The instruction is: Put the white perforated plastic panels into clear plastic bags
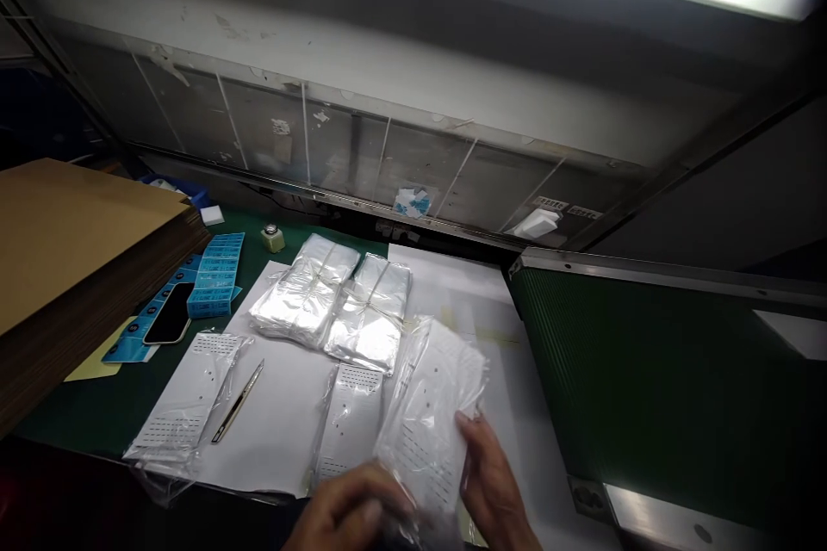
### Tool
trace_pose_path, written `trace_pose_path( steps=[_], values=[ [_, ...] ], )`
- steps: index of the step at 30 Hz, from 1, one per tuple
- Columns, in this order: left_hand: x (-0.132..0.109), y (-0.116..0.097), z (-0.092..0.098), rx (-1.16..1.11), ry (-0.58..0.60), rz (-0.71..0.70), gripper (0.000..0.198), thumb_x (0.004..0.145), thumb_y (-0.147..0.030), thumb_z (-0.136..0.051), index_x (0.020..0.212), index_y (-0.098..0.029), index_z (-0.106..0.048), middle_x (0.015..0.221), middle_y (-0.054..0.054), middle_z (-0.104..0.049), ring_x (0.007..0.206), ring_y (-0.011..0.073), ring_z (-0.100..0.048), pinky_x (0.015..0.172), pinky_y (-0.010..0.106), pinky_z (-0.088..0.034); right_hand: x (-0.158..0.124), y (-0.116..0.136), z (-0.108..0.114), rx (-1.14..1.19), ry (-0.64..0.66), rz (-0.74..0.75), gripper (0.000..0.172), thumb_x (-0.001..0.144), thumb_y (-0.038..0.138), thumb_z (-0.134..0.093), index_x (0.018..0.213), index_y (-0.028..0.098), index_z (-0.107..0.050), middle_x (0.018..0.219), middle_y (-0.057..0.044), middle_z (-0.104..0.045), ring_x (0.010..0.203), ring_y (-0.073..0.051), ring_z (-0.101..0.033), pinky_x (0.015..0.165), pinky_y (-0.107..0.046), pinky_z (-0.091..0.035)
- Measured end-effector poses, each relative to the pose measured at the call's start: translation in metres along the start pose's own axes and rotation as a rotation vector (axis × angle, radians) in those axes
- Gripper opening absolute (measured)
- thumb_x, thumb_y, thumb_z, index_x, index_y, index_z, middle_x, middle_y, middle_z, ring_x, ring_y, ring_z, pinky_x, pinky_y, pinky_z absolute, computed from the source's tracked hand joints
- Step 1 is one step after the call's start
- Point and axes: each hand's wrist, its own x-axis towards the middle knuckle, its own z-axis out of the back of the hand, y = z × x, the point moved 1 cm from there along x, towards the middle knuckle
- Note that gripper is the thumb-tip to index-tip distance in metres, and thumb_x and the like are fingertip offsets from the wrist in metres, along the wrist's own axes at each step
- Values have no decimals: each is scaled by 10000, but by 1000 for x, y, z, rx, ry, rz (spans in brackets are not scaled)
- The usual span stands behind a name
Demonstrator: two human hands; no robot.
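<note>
"Green surface [58,417], white paper [277,422] over much of it. Green belt [672,387] alongside, right."
"Next size down?"
"Two tied plastic bundles [314,293]. Bagged stack [430,422] nearer the wearer."
"Hands?"
"Right hand [488,469] grips the stack's right edge. Left hand [352,499] blurred at its lower end; grip can't be told."
"Step?"
"Handling the bag, probably. Next move calls for steady support; plastic looks slippery."
"Smallest?"
"Cutter [238,403], left, untouched."

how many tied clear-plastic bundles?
2, side by side: left bundle nearer the smartphone, right bundle nearer the held packet. No others visible.
</note>
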Motion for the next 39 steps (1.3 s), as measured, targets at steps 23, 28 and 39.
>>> trace_pose_path(
  steps=[23,28,39],
  values=[
    [41,109,123,701,-650,51,552,843,-467,-499,1323,-227,-366,1239,112,-484,1190,296,-413,1024,475,-316,46,-110,-54,-406,189,30,540,835,412,-486,1322,216,-358,1193,-88,-548,1012,-236,-570,821,-334,-481],
    [40,132,142,853,-714,93,606,853,-490,-457,1347,-164,-327,1403,139,-305,1316,299,-236,1095,487,-212,52,-137,-42,-656,81,42,664,796,509,-486,1350,169,-349,1348,-138,-372,1233,-315,-368,1013,-424,-316],
    [53,140,135,676,-640,88,506,938,-452,-263,1404,-266,-198,1401,42,-389,1282,214,-351,1094,408,-273,53,-178,-50,-918,260,27,812,855,471,-383,1439,110,50,1503,-125,-132,1362,-258,-158,1101,-402,-163]
  ],
)
